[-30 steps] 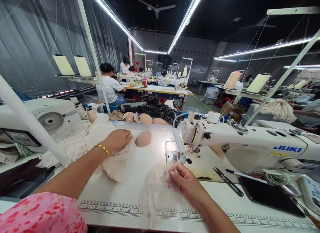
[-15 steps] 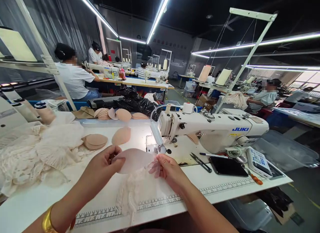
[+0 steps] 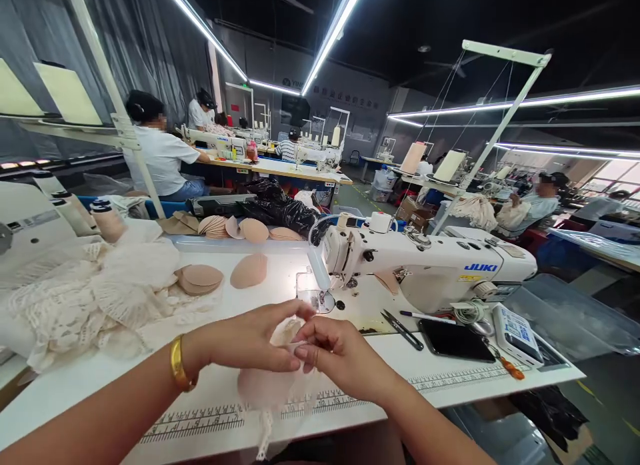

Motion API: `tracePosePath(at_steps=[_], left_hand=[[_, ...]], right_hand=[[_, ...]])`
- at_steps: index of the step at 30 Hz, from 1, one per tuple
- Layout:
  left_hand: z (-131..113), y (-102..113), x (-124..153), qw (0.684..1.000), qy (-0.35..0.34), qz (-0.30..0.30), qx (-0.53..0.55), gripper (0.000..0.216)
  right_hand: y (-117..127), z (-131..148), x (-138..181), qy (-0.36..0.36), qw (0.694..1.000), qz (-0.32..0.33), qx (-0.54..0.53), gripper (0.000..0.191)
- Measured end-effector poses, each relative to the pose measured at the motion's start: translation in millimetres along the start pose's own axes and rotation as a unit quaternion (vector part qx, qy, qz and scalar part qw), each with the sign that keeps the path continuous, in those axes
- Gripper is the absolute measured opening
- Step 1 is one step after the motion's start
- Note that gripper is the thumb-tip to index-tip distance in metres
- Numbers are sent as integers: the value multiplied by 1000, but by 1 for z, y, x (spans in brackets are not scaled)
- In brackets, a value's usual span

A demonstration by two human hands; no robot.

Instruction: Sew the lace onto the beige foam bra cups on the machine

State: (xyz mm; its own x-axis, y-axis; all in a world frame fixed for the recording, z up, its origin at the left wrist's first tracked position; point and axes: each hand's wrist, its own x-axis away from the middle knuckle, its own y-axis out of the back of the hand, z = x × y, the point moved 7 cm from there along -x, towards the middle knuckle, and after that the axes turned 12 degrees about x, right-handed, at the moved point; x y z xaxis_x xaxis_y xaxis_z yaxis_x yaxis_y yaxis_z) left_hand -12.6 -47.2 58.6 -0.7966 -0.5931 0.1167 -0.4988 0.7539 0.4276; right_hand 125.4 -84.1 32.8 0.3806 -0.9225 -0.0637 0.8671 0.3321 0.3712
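1 head-worn view, facing forward and down. My left hand [image 3: 240, 337] and right hand [image 3: 345, 358] near, low centre; sewing machine [image 3: 430, 262] just beyond, back wall [image 3: 367, 122] far off.

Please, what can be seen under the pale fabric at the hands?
The printed ruler shows on both sides of the pale fabric; some marks under it are covered. The left hand and right hand hide part of the fabric.

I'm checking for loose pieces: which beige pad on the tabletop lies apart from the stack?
The beige pad between the stack and the near JUKI sewing machine; it lies alone, while the stacked pads overlap.
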Motion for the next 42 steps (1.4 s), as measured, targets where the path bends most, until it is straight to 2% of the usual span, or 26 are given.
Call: tracePosePath(at_steps=[1, 2, 3, 5, 7, 9, 11, 13, 14, 17, 21, 23, 26, 29, 42], left_hand=[[1, -2, -4, 998, 6, 51, 43, 37], [3, -2, -6, 994, 17, 77, 78, 32], [7, 2, -8, 992, 26, 76, 100, 30], [12, 20, -8, 996, 21, -4, 84, 27], [8, 46, 1, 990, -35, -136, -20, 24], [-3, 62, 17, 949, -121, -233, -172, 20], [-8, 59, 30, 889, -201, -256, -321, 18], [-1, 43, 31, 845, -236, -213, -431, 22], [7, 32, 28, 837, -234, -176, -463, 21], [22, 0, 7, 837, -238, -79, -487, 25], [23, -24, -33, 823, -286, -62, -487, 25], [30, -26, -51, 834, -272, -67, -475, 29], [44, -23, -63, 854, -251, -99, -445, 29], [52, -24, -61, 863, -256, -111, -422, 28], [46, -25, -61, 883, -257, -106, -379, 29]], right_hand=[[7, 7, 2, 11, 999, -14, 40, 20], [15, 13, 5, 23, 995, -43, 90, 17], [24, 19, 7, 39, 985, -85, 146, 14], [35, 34, 10, 94, 947, -179, 251, 14], [33, 44, 12, 164, 906, -248, 302, 15], [23, 43, 6, 224, 887, -276, 297, 18], [13, 27, -6, 255, 881, -269, 294, 23], [3, 1, -21, 259, 871, -223, 354, 26], [0, -14, -29, 255, 860, -186, 402, 27], [4, -52, -41, 257, 839, -78, 474, 24], [24, -70, -37, 275, 835, -4, 476, 27], [33, -70, -32, 285, 833, -4, 473, 32], [43, -67, -23, 297, 828, -44, 474, 38], [49, -67, -18, 276, 824, -67, 490, 37], [53, -66, -15, 267, 847, -44, 458, 32]])
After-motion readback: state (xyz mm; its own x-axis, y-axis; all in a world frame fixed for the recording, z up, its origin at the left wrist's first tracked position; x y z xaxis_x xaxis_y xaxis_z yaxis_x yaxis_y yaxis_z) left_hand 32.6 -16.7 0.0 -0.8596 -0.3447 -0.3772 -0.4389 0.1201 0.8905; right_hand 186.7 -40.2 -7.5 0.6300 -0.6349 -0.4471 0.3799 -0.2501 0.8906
